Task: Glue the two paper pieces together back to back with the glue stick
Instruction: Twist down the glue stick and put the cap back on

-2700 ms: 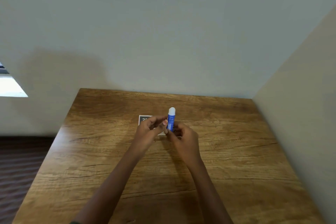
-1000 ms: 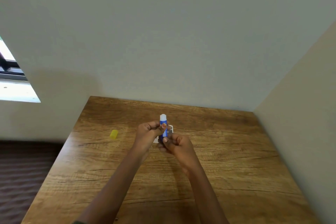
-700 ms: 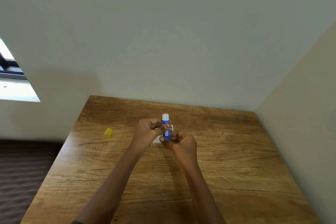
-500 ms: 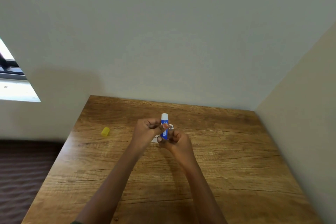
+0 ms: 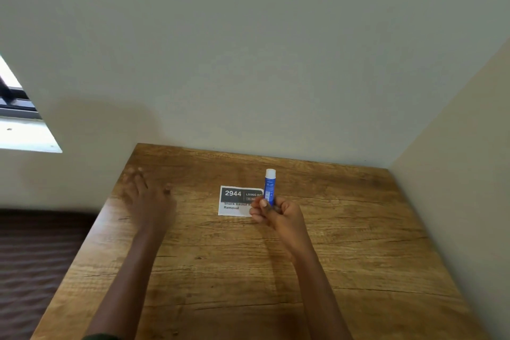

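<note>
My right hand (image 5: pixel 276 214) grips the lower end of a blue glue stick (image 5: pixel 269 188) and holds it upright, white tip on top, just above the table. A white paper piece (image 5: pixel 234 201) printed "2944" lies flat, print side up, right beside that hand; its right edge is hidden behind my fingers and the stick. Only one paper piece shows. My left hand (image 5: pixel 147 196) is far to the left near the table's left edge, blurred, fingers stretched out over the wood and holding nothing. The small yellow cap is not in sight.
The wooden table (image 5: pixel 248 270) stands in a corner, with a wall behind it and another along its right side. Its left edge drops to a dark striped floor (image 5: pixel 33 257). A bright window sill (image 5: pixel 24 135) is at the far left.
My left hand has let go of the glue stick and swung left to where the yellow cap lay. The paper piece is now uncovered. My right hand still holds the stick upright.
</note>
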